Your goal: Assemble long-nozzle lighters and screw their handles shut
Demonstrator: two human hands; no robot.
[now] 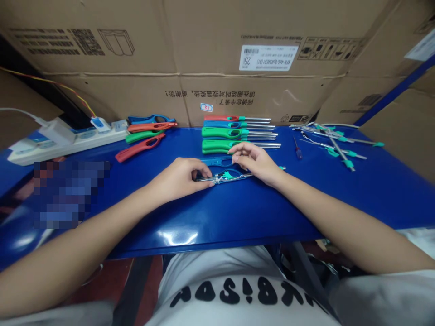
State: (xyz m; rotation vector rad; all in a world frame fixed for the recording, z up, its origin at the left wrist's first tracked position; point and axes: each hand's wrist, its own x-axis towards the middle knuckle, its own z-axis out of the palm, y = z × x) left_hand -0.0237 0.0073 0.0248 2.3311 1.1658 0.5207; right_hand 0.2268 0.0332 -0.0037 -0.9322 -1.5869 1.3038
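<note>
the opened lighter (231, 175) lies left to right on the bench (142, 226), its left end pinched by the left hand (180, 179); the right hand (256, 163) curls its fingers near the tube end, holding something or not, i cannot tell.

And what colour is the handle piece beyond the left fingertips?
The handle piece is blue, shown best in the head view.

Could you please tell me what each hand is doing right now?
Left hand: closed, holding the opened lighter by its left end.
Right hand: curled beside the blue handle shell; whether it grips anything cannot be told.
</note>
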